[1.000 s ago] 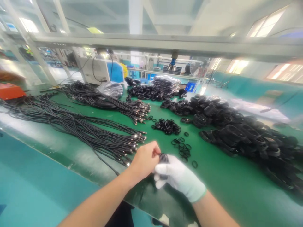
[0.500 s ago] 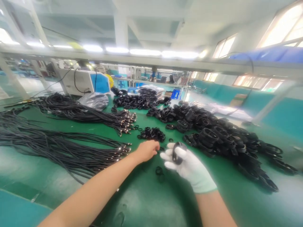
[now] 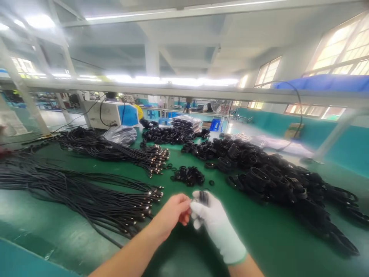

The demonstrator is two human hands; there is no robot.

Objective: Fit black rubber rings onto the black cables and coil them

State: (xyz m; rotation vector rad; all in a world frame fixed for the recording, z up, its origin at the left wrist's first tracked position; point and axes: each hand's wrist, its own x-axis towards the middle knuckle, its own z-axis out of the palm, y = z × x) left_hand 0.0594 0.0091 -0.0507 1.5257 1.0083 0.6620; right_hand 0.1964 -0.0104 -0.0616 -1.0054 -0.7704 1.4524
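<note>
My right hand [image 3: 215, 217], in a white glove, is closed around a small coil of black cable [image 3: 203, 197]. My bare left hand [image 3: 178, 209] meets its fingertips from the left, thumb and fingers pinched together. Whatever lies in that pinch is too small or hidden to make out. Just beyond both hands is a small heap of black rings [image 3: 188, 176], with one loose ring [image 3: 211, 182] to its right. Close to the left forearm, a bundle of straight black cables [image 3: 115, 200] ends in metal connectors.
A second cable bundle [image 3: 115, 150] lies further back on the green tabletop [image 3: 178, 254]. Coiled black cables [image 3: 268, 173] form a large pile on the right, with more coils [image 3: 170, 135] behind. A white and blue machine [image 3: 112, 114] stands at the back left.
Both hands have drawn nearer to me and come together. My left hand has left the edge of the ring heap. The coil in my right hand has turned, and the view has tilted upward.
</note>
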